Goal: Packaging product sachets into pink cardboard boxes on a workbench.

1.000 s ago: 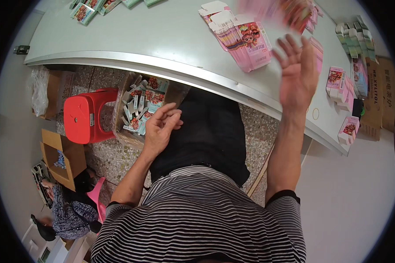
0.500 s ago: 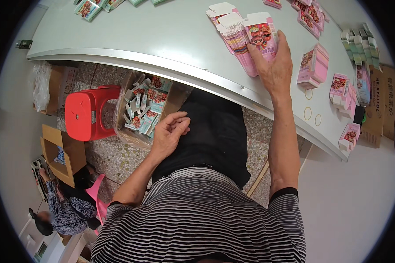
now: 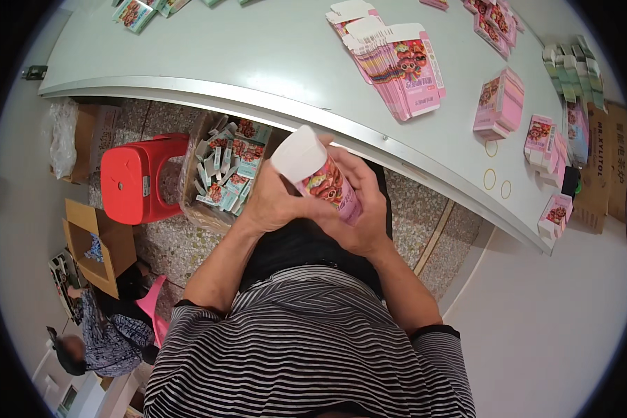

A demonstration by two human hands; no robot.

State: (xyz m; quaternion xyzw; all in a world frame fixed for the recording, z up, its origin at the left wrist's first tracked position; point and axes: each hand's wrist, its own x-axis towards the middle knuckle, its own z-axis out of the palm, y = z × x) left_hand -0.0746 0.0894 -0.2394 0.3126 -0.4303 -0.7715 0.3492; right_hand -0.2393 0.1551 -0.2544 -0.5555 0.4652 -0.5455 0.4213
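Over my lap I hold a pink printed carton (image 3: 327,182) with a white end flap sticking up toward the upper left. My left hand (image 3: 275,198) grips its left side, the thumb lying across the front. My right hand (image 3: 361,209) wraps round its right side and lower end. On the table ahead lies a fanned stack of flat pink cartons (image 3: 397,73), their white flaps pointing away from me. Both hands are apart from that stack.
A grey-white table (image 3: 258,63) spans the front, with bundled pink cartons (image 3: 498,104) and rubber bands (image 3: 490,179) at right. Below left are a red stool (image 3: 127,184), a bin of green-white cartons (image 3: 233,164) and an open cardboard box (image 3: 101,244). Another person (image 3: 111,341) sits lower left.
My right hand has come back from the stack to my lap with one pink carton. My left hand has moved slightly right and closed on it too.
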